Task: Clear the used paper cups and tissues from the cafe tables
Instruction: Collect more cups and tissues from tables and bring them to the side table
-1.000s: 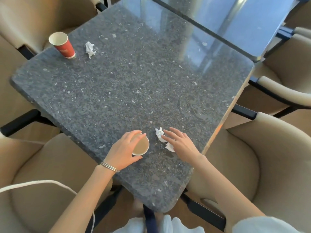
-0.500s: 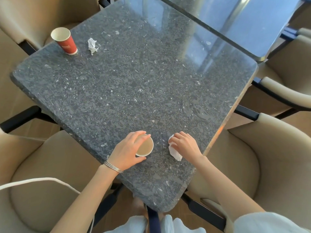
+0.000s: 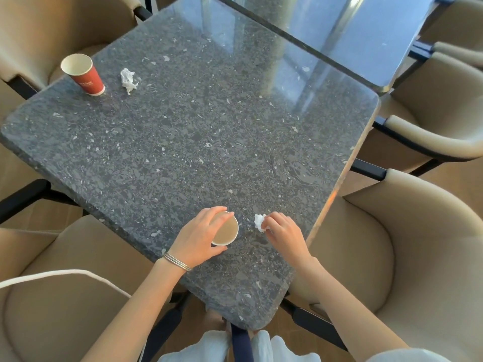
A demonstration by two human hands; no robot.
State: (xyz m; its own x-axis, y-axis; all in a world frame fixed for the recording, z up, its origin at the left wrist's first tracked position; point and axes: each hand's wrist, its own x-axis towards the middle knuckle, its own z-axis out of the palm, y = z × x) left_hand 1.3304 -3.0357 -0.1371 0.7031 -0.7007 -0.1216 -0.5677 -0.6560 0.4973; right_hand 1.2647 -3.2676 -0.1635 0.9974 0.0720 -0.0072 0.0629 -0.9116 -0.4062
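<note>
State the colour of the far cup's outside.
The far cup is red outside, white inside; head view.

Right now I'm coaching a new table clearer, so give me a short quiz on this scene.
1. True or false: the left hand grips the near cup.
2. What does the right hand pinch? A the near tissue, B a spoon, C a lid.
3. What lies beside the red cup at the far corner of the table?
Key: 1 true; 2 A; 3 the far tissue.
</note>
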